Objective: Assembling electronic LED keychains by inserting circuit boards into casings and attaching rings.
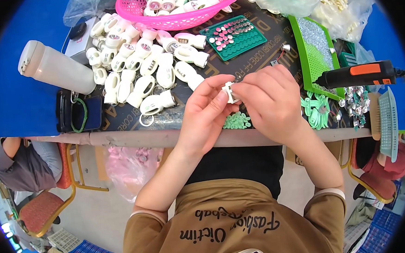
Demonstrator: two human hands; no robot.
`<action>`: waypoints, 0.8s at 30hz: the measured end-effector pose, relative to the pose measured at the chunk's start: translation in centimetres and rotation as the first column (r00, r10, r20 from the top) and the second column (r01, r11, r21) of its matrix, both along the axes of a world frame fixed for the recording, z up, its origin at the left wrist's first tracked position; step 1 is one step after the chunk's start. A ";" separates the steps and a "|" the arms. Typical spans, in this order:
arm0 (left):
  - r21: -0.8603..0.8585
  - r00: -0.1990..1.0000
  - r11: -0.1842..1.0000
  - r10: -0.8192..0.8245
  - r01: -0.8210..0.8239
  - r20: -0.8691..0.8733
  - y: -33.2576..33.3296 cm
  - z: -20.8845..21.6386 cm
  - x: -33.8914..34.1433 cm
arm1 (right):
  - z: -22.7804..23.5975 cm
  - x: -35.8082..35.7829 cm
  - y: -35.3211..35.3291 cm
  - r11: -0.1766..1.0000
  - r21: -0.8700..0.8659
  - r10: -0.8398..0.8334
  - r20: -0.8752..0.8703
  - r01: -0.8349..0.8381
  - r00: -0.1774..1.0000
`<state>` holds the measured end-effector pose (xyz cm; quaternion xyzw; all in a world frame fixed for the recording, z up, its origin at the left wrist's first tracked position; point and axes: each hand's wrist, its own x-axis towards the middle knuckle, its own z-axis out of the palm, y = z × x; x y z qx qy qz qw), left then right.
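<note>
Over the near edge of the table, my left hand [204, 110] pinches a small white plastic part [229, 92] between thumb and fingers. My right hand [273, 101] closes its fingertips on the same part from the other side, so some of it is hidden. Just below lies a heap of small light-green plastic pieces [237, 121]. To the left of my hands spreads a pile of white mini flashlights [155, 71], some with metal key rings. Beyond my hands sits a dark green tray [240, 53] with pink and white round pieces in its wells.
A pink basket [177, 22] of flashlights stands at the back. On the right are a bright green tray [301, 51] of tiny silvery parts, a black-and-orange electric screwdriver [366, 74], green plastic strips [316, 110] and wired lamp parts [356, 103]. A white bottle [60, 68] stands left.
</note>
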<state>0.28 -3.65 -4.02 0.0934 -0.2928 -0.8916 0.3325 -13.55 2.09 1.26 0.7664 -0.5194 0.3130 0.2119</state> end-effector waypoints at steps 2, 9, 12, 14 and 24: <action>-0.012 1.000 1.000 0.006 -0.006 -0.008 -0.1 -0.1 0.1 | -0.1 0.3 0.2 1.000 -0.011 -0.005 -0.014 0.005 1.000; -0.025 0.999 1.000 0.010 -0.011 -0.033 -0.1 -0.5 0.4 | 0.4 0.0 0.5 0.997 0.076 -0.009 0.187 -0.005 0.982; -0.023 0.999 1.000 0.003 -0.004 -0.032 -0.1 -0.4 0.4 | 0.6 -2.4 -2.1 0.963 0.231 -0.233 0.462 0.138 0.856; -0.027 1.000 1.000 0.000 -0.001 -0.029 0.0 -0.3 0.3 | -0.9 -5.4 -4.9 0.925 0.311 -0.325 0.353 0.217 0.877; -0.025 0.998 1.000 -0.014 0.013 -0.055 -0.3 -0.7 0.3 | -2.7 -6.8 -8.9 0.748 0.594 -0.496 0.201 0.297 0.845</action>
